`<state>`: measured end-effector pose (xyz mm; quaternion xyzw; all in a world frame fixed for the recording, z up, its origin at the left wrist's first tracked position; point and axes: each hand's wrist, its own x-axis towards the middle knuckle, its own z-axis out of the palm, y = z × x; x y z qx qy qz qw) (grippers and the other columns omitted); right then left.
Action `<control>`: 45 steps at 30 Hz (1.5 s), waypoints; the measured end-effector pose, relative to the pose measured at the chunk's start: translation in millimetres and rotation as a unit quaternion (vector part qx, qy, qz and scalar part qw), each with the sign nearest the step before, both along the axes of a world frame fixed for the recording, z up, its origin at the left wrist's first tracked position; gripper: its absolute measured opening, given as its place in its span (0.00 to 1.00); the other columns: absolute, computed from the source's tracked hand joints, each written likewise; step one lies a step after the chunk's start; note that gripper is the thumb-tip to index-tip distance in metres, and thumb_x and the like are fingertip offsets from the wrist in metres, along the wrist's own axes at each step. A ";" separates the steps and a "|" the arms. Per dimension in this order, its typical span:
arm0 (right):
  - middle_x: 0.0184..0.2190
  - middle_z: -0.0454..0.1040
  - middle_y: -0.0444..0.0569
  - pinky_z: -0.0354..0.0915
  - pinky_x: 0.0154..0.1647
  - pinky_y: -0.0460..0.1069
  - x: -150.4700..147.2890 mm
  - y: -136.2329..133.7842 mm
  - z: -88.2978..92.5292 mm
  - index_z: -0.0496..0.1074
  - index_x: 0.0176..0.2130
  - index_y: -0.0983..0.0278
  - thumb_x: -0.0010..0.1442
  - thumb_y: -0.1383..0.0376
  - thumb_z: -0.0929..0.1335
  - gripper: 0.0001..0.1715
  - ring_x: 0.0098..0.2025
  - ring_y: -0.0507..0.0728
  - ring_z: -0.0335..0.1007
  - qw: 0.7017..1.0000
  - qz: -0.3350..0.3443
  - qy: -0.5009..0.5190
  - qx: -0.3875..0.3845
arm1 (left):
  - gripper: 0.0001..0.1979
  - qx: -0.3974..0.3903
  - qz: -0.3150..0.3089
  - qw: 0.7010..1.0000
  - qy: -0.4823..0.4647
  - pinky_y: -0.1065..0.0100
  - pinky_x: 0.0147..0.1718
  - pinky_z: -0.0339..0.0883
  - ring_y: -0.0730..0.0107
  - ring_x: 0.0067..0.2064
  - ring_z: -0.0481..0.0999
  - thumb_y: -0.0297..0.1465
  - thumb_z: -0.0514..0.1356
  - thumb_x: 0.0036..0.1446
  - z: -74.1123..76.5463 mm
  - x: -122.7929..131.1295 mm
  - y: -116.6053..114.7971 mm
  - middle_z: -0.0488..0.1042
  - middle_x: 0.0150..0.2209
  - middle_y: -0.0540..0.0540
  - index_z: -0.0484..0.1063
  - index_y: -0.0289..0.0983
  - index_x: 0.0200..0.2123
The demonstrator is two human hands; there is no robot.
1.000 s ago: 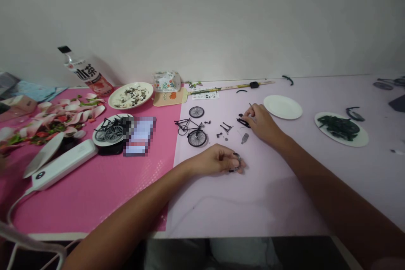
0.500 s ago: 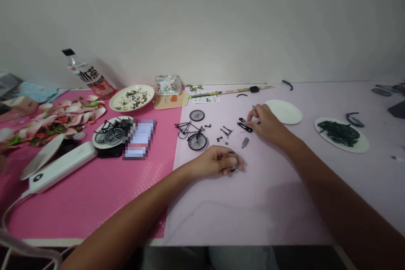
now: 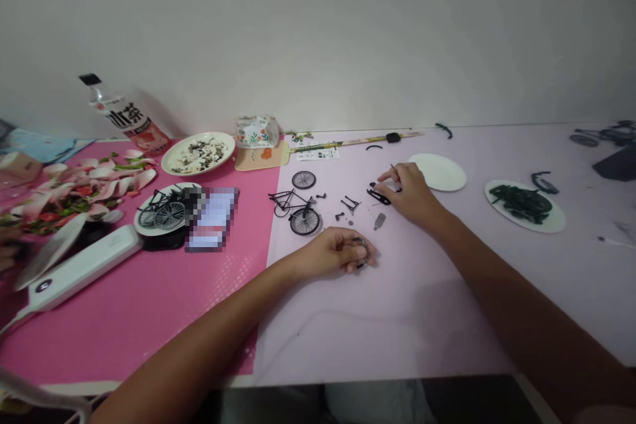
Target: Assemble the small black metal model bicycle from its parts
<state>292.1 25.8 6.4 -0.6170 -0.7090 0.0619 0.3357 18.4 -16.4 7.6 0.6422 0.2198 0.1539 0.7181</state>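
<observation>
My left hand (image 3: 338, 250) rests on the pale table with its fingers curled round a small dark part (image 3: 361, 253). My right hand (image 3: 406, 190) reaches further out, fingers pinched on a thin tool (image 3: 392, 167), its tips touching a small black part (image 3: 377, 195). A half-built black model bicycle (image 3: 294, 209) stands just left of both hands, with a loose wheel (image 3: 303, 179) behind it. Tiny black and grey pieces (image 3: 350, 206) lie scattered between the bicycle and my right hand.
An empty white plate (image 3: 438, 171) sits beyond my right hand; a plate of dark green parts (image 3: 525, 205) lies further right. On the pink mat at left are a plate with a finished bicycle (image 3: 161, 211), a blurred phone (image 3: 211, 217), a white device (image 3: 79, 267), a bottle (image 3: 124, 117) and petals.
My right hand stays at the small black part, shifting only slightly. My left hand keeps its curled grip. The view has shifted a little.
</observation>
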 end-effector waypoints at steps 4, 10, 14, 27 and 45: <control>0.42 0.78 0.53 0.65 0.54 0.65 -3.6 2.6 -6.5 0.56 0.33 0.55 0.64 0.62 0.71 0.19 0.52 0.69 0.69 1.000 0.015 0.003 -0.008 | 0.28 -0.005 -0.029 0.999 0.028 0.71 0.29 0.58 0.77 0.29 0.64 0.55 0.63 0.65 13.4 -3.3 -2.1 0.79 0.39 0.42 0.77 0.34 0.45; 0.44 0.76 0.55 0.66 0.52 0.65 -4.5 1.3 -9.0 0.54 0.33 0.56 0.66 0.60 0.70 0.19 0.53 0.69 0.68 1.000 -0.004 0.010 0.004 | 0.16 0.153 0.091 0.980 0.093 0.67 0.35 0.63 0.70 0.32 0.67 0.43 0.54 0.72 38.7 -25.3 14.3 0.68 0.32 0.50 0.68 0.38 0.37; 0.46 0.77 0.54 0.65 0.55 0.66 -7.7 -2.7 -3.7 0.50 0.33 0.55 0.68 0.61 0.68 0.20 0.56 0.69 0.67 0.999 -0.005 0.021 0.028 | 0.16 0.288 0.190 0.922 0.173 0.64 0.41 0.65 0.64 0.38 0.72 0.42 0.48 0.75 44.5 -40.1 28.6 0.74 0.37 0.46 0.66 0.40 0.38; 0.46 0.76 0.55 0.66 0.57 0.67 -18.5 -11.0 3.5 0.49 0.34 0.55 0.69 0.61 0.66 0.19 0.54 0.68 0.68 0.999 0.017 0.031 0.024 | 0.12 0.396 0.125 0.830 0.373 0.62 0.31 0.56 0.59 0.33 0.70 0.35 0.64 0.53 47.4 -54.1 36.6 0.75 0.38 0.40 0.63 0.42 0.36; 0.39 0.79 0.50 0.75 0.49 0.57 -92.9 -57.3 7.3 0.69 0.38 0.59 0.72 0.65 0.68 0.07 0.46 0.60 0.79 0.953 0.287 0.040 -0.085 | 0.08 0.443 0.143 0.805 0.367 0.62 0.30 0.56 0.62 0.30 0.68 0.30 0.60 0.53 47.5 -68.2 57.4 0.73 0.32 0.46 0.60 0.42 0.32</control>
